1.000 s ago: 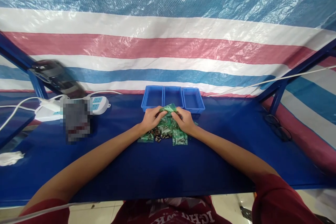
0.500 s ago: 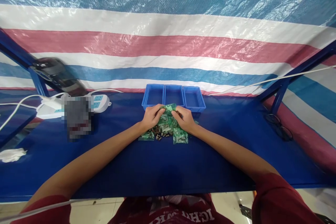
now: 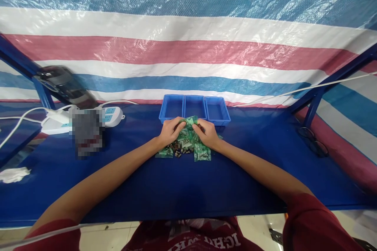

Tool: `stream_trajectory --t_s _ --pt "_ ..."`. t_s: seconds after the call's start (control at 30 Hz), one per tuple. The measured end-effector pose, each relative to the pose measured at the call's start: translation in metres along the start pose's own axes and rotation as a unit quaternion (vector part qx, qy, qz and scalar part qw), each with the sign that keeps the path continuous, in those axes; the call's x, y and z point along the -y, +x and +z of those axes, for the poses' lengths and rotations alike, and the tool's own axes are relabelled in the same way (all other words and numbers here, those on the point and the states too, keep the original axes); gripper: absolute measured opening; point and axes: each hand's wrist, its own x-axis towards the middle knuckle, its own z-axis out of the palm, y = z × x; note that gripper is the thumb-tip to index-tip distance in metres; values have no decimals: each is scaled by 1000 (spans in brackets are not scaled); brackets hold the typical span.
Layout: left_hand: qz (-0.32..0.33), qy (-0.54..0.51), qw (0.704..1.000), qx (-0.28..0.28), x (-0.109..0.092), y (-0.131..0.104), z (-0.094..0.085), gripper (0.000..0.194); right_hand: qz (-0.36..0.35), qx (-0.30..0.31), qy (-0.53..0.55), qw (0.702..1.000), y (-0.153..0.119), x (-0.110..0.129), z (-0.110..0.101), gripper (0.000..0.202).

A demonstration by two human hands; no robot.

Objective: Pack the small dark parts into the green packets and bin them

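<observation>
**Grip unchanged, packet held**

Head view: I see no clear shift, so no visible progress. Left hand [image 3: 171,131] and right hand [image 3: 207,132] pinch a translucent green plastic packet [image 3: 190,121] above loose small metallic parts [image 3: 178,151]. Three blue rectangular plastic bins [image 3: 195,106] near the blue table's [image 3: 132,196] far edge; hands block their near rims.

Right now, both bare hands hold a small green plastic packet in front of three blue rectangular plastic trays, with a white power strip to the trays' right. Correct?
No: the head view shows the white power strip left of the three blue rectangular plastic trays. The rest holds: left hand and right hand grip the small green plastic packet in front of those trays.
</observation>
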Motion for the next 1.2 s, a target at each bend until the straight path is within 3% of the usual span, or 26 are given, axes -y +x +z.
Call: stream_trajectory --t_s 0.3,1.2 --pt "23 18 1000 -3 1 1 1 22 22 10 11 1000 -1 0 0 20" --pt "19 0 1000 12 0 2 0 28 16 7 -19 1000 -3 -5 3 22"
